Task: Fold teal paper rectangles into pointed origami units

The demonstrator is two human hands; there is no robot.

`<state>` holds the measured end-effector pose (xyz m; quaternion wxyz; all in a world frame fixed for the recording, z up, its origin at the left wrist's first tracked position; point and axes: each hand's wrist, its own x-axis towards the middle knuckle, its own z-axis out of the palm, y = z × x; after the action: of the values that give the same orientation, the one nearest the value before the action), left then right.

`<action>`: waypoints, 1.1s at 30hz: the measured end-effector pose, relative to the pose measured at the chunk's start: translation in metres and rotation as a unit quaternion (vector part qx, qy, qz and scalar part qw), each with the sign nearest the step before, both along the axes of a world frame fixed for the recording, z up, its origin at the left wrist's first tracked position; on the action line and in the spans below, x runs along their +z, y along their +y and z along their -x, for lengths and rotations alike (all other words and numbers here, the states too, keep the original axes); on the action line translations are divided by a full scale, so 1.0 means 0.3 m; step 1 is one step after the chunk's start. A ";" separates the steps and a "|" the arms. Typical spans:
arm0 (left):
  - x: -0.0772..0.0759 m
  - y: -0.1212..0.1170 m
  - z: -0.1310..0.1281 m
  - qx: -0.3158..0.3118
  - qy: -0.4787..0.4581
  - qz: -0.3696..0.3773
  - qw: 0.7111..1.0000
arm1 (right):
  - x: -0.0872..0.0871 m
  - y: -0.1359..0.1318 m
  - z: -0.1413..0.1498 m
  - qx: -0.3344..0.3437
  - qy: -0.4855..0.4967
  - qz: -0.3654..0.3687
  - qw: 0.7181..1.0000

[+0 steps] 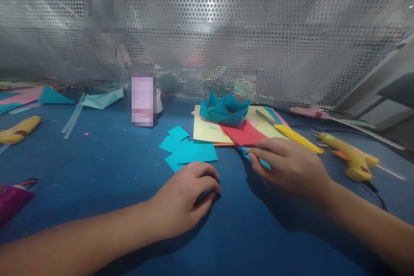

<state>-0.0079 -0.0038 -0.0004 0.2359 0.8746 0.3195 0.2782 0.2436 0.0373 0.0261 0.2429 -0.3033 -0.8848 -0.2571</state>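
My left hand rests on the blue table, fingers loosely curled and slightly apart, with nothing visible in them. Just beyond it lie several bright blue paper pieces, partly overlapping. My right hand is closed in a pinch at the near edge of a red paper strip. Beneath its fingers shows a small blue paper piece; what the fingertips grip is too small and dark to make out. A folded blue paper form with pointed corners stands behind, on pale yellow sheets.
A yellow-handled cutter and a yellow glue gun lie right. Left are another yellow tool, clear glue sticks, folded paper and a magenta object. A blurred phone-like object stands before the perforated metal panel.
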 end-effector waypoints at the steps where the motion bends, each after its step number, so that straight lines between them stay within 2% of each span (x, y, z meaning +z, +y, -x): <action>1: -0.001 0.000 0.001 -0.001 -0.001 0.000 1.000 | 0.008 0.002 -0.002 0.000 0.003 -0.006 1.000; 4: -0.006 -0.001 0.005 -0.004 -0.005 0.001 1.000 | 0.025 0.011 -0.008 -0.011 0.012 -0.023 1.000; 7: -0.006 -0.001 0.006 -0.005 -0.002 0.002 1.000 | 0.020 0.021 -0.013 -0.028 0.011 -0.009 1.000; 14: 0.003 0.004 0.002 0.001 0.006 -0.001 1.000 | -0.035 0.046 -0.021 -0.035 -0.020 0.093 0.995; 20: -0.001 0.003 0.002 0.003 0.012 -0.008 1.000 | -0.032 0.053 -0.027 -0.028 -0.021 0.175 0.984; 23: -0.004 0.004 0.003 0.003 0.010 -0.011 1.000 | -0.029 0.054 -0.025 -0.020 -0.024 0.178 0.983; 29: -0.002 0.004 0.005 0.014 0.010 -0.020 1.000 | -0.048 0.066 -0.023 -0.024 -0.029 0.139 0.990; 33: 0.006 0.009 0.014 0.057 0.039 -0.055 0.996 | -0.068 0.069 -0.026 -0.022 -0.020 0.141 0.990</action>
<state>-0.0122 -0.0012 0.0014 0.1586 0.8766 0.3623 0.2741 0.2516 0.0580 0.0055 0.1738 -0.3490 -0.9099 -0.1414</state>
